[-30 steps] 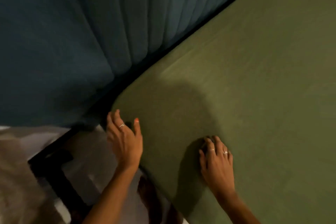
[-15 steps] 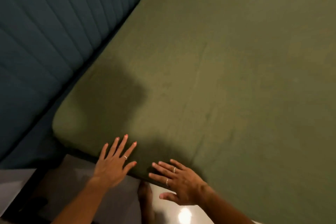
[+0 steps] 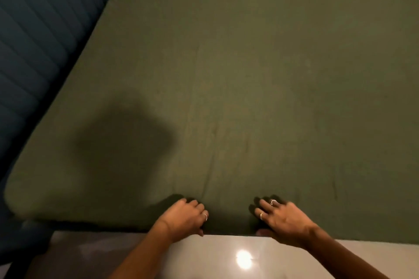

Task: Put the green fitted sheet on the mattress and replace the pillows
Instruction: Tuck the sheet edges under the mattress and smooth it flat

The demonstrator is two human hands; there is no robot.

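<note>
The green fitted sheet (image 3: 249, 86) lies stretched over the mattress, filling the view from 9 to 3 o'clock, with faint creases near its middle. At 6 o'clock the left hand (image 3: 183, 217) rests on the sheet's near edge with fingers curled over it, thumb down the side. Just beside it, the right hand (image 3: 283, 217) presses on the edge with fingers spread. A ribbed blue headboard (image 3: 40, 41) stands at 10 o'clock; glossy floor (image 3: 226, 260) shows below.
</note>
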